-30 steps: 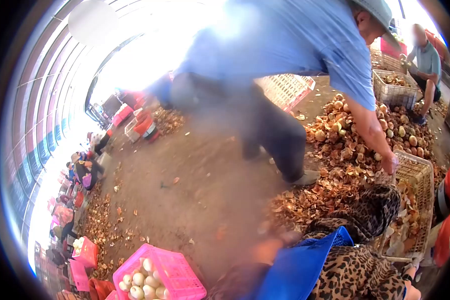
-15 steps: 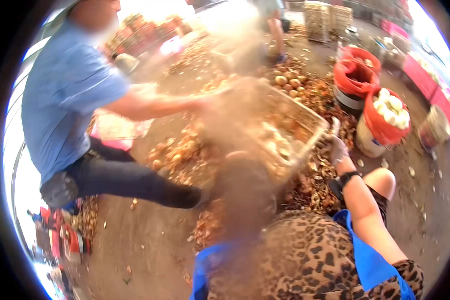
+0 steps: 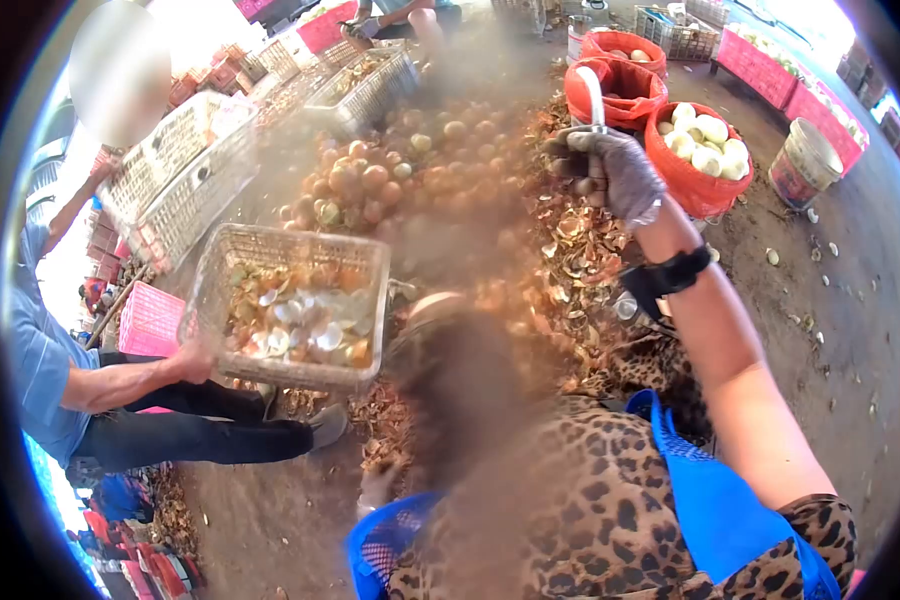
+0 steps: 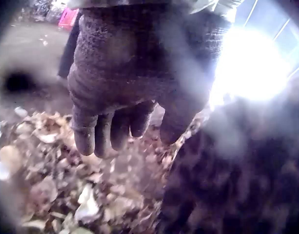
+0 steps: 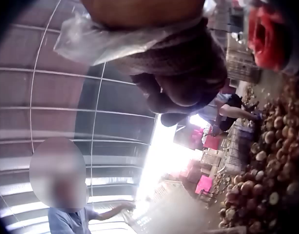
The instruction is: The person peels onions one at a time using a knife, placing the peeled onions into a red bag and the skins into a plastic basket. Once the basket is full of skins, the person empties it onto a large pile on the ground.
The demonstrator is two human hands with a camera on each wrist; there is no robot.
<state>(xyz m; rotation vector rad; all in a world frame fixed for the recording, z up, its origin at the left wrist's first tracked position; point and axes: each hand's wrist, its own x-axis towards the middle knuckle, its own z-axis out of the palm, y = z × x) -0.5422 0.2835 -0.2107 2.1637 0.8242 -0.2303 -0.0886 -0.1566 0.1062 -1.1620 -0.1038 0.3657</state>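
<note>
right grip (image 3: 615, 175), gloved, raised above peels (image 3: 580, 250), fingers curled tight round metal tool (image 3: 593, 100), tool end up, probably to keep it away from body. left grip (image 4: 125, 83) hangs low over peels, fingers loose, holds nothing. other person holds basket (image 3: 290, 300) by rim.

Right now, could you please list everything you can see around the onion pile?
Unpeeled onions: large pile, brown, on the ground ahead.
Onion skins: many, tan, strewn under the raised arm.
Wire crate: one, pale, holds peelings, held by the other person.
Other person: one, blue shirt, far left.
Red-lined buckets: three, upper right; the nearest holds white peeled onions.
White bucket: one, far right.
Pink crate: one, left.
Metal tool: one, silvery, in the right hand.
Left hand: grey glove, fingers loose, holds nothing.
Right hand: grey glove, raised, grips the metal tool.
</note>
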